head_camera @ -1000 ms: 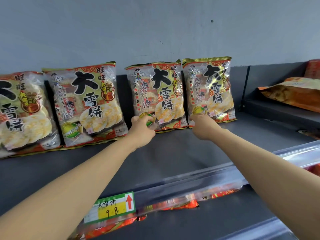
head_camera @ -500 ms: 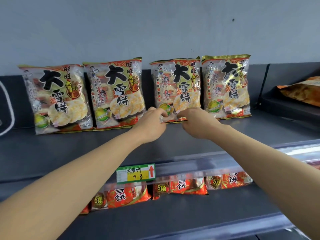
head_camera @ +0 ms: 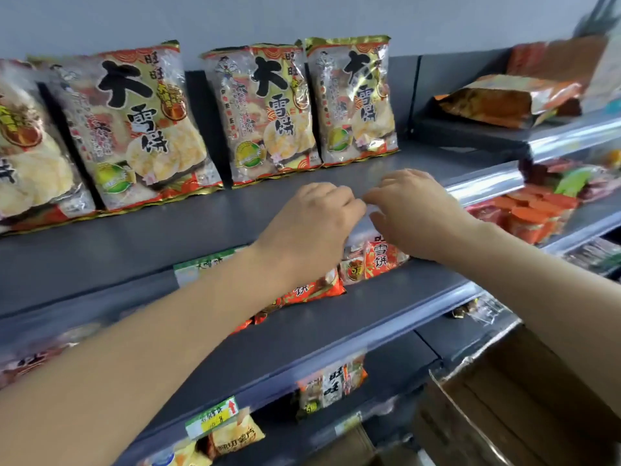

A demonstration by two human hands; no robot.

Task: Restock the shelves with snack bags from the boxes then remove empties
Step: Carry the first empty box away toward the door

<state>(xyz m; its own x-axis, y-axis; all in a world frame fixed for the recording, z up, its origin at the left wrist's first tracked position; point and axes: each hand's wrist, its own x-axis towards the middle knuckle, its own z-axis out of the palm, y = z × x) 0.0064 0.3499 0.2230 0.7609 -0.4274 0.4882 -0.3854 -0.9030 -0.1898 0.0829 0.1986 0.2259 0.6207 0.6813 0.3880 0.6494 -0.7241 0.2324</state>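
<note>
Several large rice-cracker snack bags stand upright against the back of the top grey shelf: one cut off at the far left, a second bag, a third bag and a fourth bag side by side. My left hand hovers over the shelf's front part, fingers loosely curled, holding nothing. My right hand is just beside it, fingers apart, also without a bag. Both hands are clear of the bags.
Small red snack packs lie on the shelf below, with more bags on lower shelves. An orange bag lies flat on the neighbouring shelf at right. An open cardboard box stands at bottom right. Price tags hang on the shelf edges.
Both hands have let go of the third bag's lower edge and drawn back toward the shelf front. The view has tilted down, showing lower shelves and the box.
</note>
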